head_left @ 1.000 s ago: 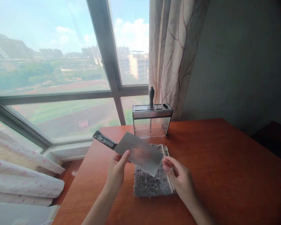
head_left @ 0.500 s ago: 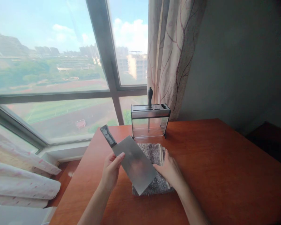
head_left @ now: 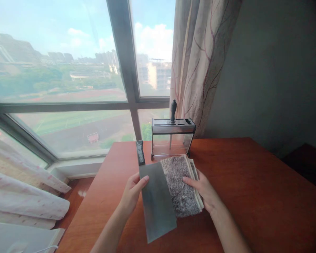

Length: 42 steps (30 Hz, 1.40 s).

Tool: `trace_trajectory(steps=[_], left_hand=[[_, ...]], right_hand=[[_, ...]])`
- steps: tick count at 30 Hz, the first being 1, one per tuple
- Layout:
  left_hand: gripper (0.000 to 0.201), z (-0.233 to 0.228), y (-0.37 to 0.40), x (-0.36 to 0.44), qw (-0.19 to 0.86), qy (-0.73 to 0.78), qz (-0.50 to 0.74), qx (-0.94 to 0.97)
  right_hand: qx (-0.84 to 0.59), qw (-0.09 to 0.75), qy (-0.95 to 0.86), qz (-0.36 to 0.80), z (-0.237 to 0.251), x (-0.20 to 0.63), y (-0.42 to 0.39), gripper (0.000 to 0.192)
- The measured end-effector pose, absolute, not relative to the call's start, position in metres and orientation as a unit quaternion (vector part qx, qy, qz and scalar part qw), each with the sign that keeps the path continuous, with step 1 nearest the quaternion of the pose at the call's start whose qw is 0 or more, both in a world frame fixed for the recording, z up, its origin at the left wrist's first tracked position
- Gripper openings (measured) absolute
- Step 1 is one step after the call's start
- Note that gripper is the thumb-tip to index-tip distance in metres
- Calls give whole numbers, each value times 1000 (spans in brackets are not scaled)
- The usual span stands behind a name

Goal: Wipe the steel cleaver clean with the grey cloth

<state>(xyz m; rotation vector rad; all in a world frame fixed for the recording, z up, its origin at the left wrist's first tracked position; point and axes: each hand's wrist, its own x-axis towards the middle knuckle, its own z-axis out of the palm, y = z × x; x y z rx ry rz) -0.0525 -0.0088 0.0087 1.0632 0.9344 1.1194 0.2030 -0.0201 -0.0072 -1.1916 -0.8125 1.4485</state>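
In my left hand (head_left: 135,189) is a cleaver (head_left: 158,203), pinched by the blade with the thumb flat on its face. Its dark handle points up and away from me, and the broad blade slants down toward me. My right hand (head_left: 202,188) grips the right edge of a folded grey, fluffy towel (head_left: 180,186), thumb on top and fingers beneath. The blade covers the towel's left side. Behind them stands a clear-sided knife block (head_left: 173,128) with a slotted metal top. One tool with a dark rounded handle (head_left: 173,110), its thin rod visible inside, sits in it.
A reddish-brown wooden table (head_left: 252,196) lies under everything. Large windows (head_left: 68,70) rise beyond its left and far sides. A patterned curtain (head_left: 200,52) hangs behind the knife block, and a pale curtain (head_left: 28,196) is bunched at the left.
My right hand has taken hold of the towel and raised it off the table. The cleaver has turned more upright and come nearer to me. The view has shifted slightly left.
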Motion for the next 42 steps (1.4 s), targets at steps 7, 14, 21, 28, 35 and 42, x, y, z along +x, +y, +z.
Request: trace_trajectory(steps=[7,14,21,28,35,42], left_hand=[[31,11,-7,-36,530,417,508,536],[27,11,-10,-23,450,422,536,576],[19,16,-13,-23,478,403,563,541],[15,14,-14,-28,477,413,574,522],[21,15,-14,-24,485,410,578,513],[29,17,-18,-25,478,420,585,503]], right_hand=[[-602,517,-501,345,28,193,-32,92],[-481,456,-599,450,57,164,-64,81],[-456,421,-675,399,64,172,-54,27],[-390,408,-664,490,64,168,-40,37],[-506,430,-695,275,54,147,-39,27],[-545,431,-638,331,28,147,-43,70]])
